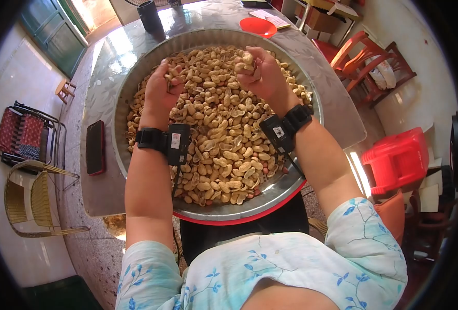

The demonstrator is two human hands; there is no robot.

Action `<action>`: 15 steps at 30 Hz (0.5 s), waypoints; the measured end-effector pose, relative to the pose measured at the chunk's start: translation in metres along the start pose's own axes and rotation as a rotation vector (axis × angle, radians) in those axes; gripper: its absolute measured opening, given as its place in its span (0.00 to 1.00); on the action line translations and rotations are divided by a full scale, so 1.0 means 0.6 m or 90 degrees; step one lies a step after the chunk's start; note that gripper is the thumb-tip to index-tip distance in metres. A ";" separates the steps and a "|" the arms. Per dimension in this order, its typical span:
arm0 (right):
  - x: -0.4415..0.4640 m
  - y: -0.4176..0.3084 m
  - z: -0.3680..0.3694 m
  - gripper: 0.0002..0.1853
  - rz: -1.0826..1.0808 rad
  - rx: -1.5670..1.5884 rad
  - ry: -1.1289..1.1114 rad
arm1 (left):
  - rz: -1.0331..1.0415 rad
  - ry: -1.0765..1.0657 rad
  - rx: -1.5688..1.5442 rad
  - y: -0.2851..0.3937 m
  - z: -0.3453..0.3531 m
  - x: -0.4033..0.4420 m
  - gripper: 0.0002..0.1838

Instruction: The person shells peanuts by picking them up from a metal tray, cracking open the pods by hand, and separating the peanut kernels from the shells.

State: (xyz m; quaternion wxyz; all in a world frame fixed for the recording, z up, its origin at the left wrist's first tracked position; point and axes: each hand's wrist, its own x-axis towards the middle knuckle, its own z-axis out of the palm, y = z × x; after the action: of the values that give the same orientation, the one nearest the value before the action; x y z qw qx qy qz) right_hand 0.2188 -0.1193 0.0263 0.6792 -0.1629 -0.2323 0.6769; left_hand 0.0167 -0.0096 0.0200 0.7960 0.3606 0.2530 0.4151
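A wide metal basin [130, 85] full of peanuts in their shells [213, 139] stands in front of me. Some empty shell halves and reddish bare kernels lie among them, mostly toward the near side. Over the far left part of the heap, my left hand [162, 89] is closed around a few peanuts that show at its fingertips. My right hand [261, 75], raised over the far right part, has its fingers curled around peanuts [245, 64] too. The two hands are apart. Each wrist wears a black strap with a small box.
The basin rests on a grey patterned table [110, 72]. On it are a phone [95, 147] at left, a black cylinder [149, 16] and a red plate [258, 27] at the back. Chairs stand at left and right, with a red plastic stool [397, 161] at right.
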 end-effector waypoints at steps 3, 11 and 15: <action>-0.010 0.008 0.022 0.07 -0.005 0.108 0.058 | -0.048 -0.033 -0.190 0.001 -0.005 -0.004 0.08; -0.017 0.000 0.033 0.08 0.002 -0.666 0.105 | 0.218 -0.086 1.027 -0.041 -0.003 -0.001 0.12; -0.036 -0.015 0.045 0.10 0.130 -1.145 -0.053 | 0.200 -0.068 1.076 -0.039 0.011 -0.009 0.10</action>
State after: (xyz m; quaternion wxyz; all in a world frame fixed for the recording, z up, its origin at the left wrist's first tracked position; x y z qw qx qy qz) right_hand 0.2125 -0.1435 0.0518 0.2231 -0.6273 -0.6821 0.3025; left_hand 0.0299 -0.0259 0.0062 0.2045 0.8822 0.3865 0.1750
